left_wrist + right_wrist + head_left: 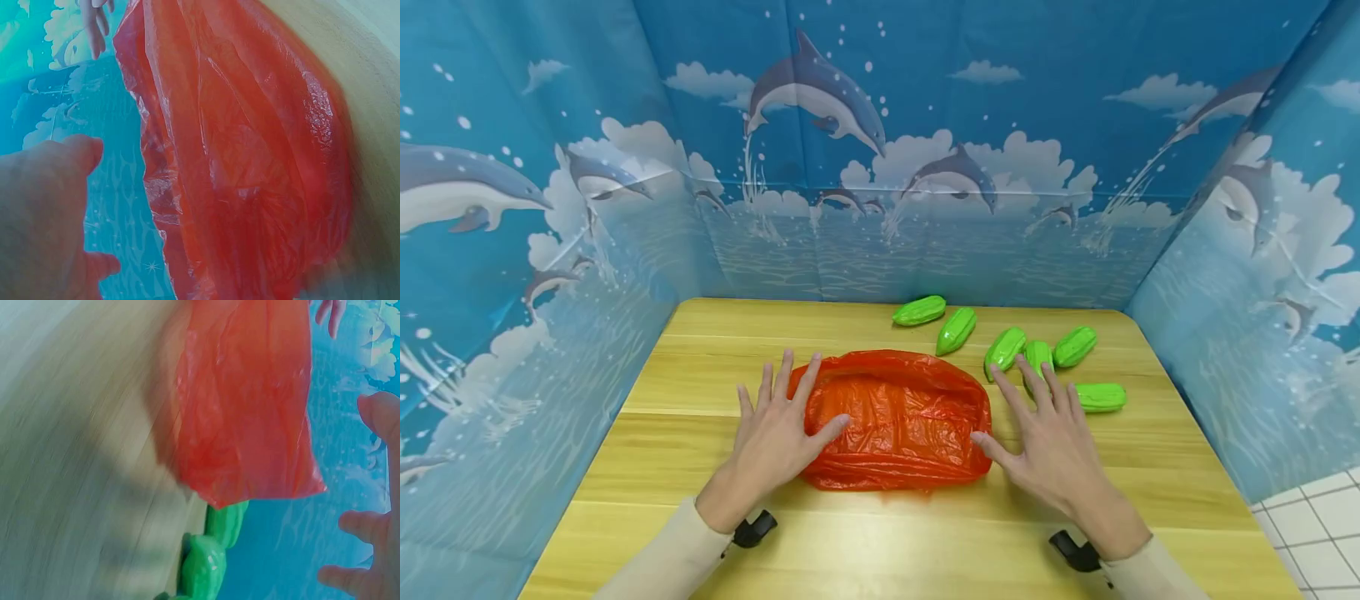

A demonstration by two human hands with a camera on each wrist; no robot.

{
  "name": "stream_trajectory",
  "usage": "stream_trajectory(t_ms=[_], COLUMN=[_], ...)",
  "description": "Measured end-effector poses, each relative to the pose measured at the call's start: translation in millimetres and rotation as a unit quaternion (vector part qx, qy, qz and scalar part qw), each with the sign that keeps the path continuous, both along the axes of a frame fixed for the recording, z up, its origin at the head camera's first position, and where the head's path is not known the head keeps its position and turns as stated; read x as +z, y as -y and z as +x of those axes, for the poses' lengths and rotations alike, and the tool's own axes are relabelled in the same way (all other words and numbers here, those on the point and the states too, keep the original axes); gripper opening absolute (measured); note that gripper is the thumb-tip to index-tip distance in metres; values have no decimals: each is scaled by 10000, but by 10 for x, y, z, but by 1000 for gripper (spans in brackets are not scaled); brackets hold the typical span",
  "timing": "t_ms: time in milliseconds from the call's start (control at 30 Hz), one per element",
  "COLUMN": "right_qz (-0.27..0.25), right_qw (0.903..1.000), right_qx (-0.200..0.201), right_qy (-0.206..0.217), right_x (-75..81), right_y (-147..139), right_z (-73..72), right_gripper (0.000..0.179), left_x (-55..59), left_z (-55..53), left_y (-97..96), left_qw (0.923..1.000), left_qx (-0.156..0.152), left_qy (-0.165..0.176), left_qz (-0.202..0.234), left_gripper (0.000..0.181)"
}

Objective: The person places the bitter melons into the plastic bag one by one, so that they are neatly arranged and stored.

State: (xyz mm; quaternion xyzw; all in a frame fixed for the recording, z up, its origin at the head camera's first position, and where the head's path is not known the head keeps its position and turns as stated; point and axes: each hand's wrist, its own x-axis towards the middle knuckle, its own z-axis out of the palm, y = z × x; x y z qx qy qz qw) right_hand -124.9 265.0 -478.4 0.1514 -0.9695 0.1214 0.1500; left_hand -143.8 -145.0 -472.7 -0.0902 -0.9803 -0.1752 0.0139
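Plainly between grips (775,437) (1051,450): red bag (895,417)

The bag (895,417) is of red colour, with orange inside. The vegetables (957,331) are bright green. The table (880,542) is yellow, with wood-grain lines. The curtain (1037,33) is blue and carries grey-white dolphins (812,79) and white clouds (988,72). The sleeves (662,550) are cream, the tiles (1330,521) white.
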Motion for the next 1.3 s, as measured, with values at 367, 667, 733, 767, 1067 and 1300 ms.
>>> stream_trajectory(t_ms=[367, 667, 733, 767, 1067, 1300], right_qz=[-33, -7, -11, -18, -138, -160], right_qw=[9995, 9991, 9989, 9988, 9985, 9975], right_qx=[-249, -423, -465, -485, -529, -669], right_qy=[-167, -3, 40, 54, -81, 144], right_x=[-56, -80, -89, -94, -130, -160], right_y=[-243, -413, -445, -459, -504, -532], right_z=[-81, -199, -227, -241, -367, -512], right_gripper=[100, 98, 97, 97, 91, 89], left_x=[-87, -110, -114, -116, -125, -147], left_z=[-69, -111, -109, -107, -115, -133], left_y=[90, 127, 130, 132, 148, 167], left_qw=[9966, 9924, 9919, 9915, 9890, 9873], left_qx=[62, 73, 73, 78, 34, -102], left_qy=[409, 522, 492, 500, 476, 327], left_qz=[709, 1113, 1166, 1199, 1402, 1553], left_gripper=[103, 100, 100, 100, 101, 101])
